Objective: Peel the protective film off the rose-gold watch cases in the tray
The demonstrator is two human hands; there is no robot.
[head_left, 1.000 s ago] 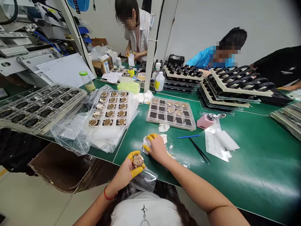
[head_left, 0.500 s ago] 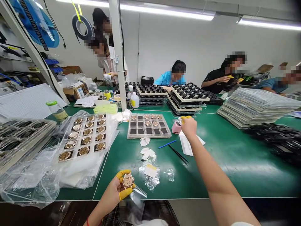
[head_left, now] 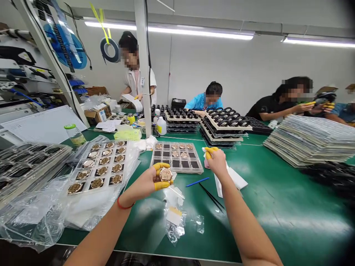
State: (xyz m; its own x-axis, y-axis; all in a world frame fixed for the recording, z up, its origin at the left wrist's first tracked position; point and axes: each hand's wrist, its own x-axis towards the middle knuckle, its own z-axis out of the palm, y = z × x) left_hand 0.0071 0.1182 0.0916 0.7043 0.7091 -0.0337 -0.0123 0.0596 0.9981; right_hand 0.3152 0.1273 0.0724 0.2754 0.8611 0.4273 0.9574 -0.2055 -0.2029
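My left hand, in yellow finger cots, grips a gold-rimmed watch case by its edges, its printed back turned up towards me. The case is held over the table, in front of a clear tray with watch cases in some of its dark pockets. Further right, my right hand pinches a small white tissue between yellow-covered fingertips. Just below those fingers a pink bottle is partly hidden. Black tweezers and a blue stick lie between my hands.
At left, another tray of watch cases lies on plastic film. Scraps of film and paper lie near me. Stacked trays stand at the back, and a tall pile of sheets at right. Co-workers sit and stand beyond.
My left hand has carried the watch case forward, up from the table's near edge. My right hand has moved slightly left and down by the pink bottle, and white tissue now shows at its fingertips.
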